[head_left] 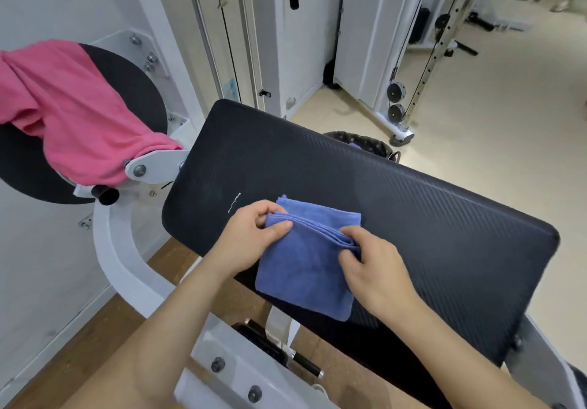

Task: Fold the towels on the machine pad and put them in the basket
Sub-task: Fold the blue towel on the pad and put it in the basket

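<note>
Basket (371, 148) mostly hidden behind pad (413, 218) far edge, contents unclear; pink towel (70, 107) cut off at left edge

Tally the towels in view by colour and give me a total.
Blue towel: 1, on the machine pad, pinched by left hand and right hand.
Pink towel: 1, draped over the machine's round disc.
Total: 2. A bluish bit in the basket is too small to count.

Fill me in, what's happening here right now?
A person is folding a blue towel on the black pad. The left hand pinches its folded edge at one end, and the right hand grips the same edge at the other. The towel already lies in several layers. A pink towel hangs unfolded over the disc to the left. The basket stands behind the pad.
</note>
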A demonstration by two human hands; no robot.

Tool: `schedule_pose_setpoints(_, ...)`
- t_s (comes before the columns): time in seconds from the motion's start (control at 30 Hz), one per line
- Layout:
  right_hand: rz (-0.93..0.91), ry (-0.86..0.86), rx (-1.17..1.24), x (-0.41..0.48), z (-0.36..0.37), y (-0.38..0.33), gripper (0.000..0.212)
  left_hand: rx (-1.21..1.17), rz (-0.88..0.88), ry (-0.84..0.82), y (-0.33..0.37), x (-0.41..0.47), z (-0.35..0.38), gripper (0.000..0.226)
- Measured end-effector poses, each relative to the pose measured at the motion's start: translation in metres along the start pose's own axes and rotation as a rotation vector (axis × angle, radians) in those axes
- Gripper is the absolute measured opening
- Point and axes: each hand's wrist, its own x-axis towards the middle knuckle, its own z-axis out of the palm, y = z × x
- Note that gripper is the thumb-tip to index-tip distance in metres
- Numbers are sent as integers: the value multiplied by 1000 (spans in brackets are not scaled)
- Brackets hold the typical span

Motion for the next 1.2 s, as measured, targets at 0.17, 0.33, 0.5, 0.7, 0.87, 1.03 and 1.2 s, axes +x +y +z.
schedule_pose_setpoints(0.17, -14, 90, -153, 21, 6, 2, 35, -52, -57, 196, -12, 20, 23, 4)
schedule_pose_setpoints(0.33, -132, 279, -428, 27, 19, 2, 22, 42, -10, 290, -18, 21, 32, 4)
schedule_pose_setpoints(0.5, 10, 146, -423, 36, 6, -10, 24, 126, -6, 294, -18, 22, 35, 8)
schedule_pose_setpoints(0.7, 22, 158, -427, 43, 9, -9, 14, 273, 23, 345, -13, 26, 41, 12)
schedule_pose_setpoints(0.87, 31, 145, -217, 48, 0, -7, 18, 433, 85, 377, -9, 27, 47, 14)
schedule_pose_setpoints(1.03, -25, 186, -353, 51, 0, -1, 20, 464, 112, 401, -11, 26, 51, 12)
schedule_pose_setpoints(1.2, -57, 269, -308, 51, 11, 4, 14, 623, 217, 570, -12, 21, 52, 25)
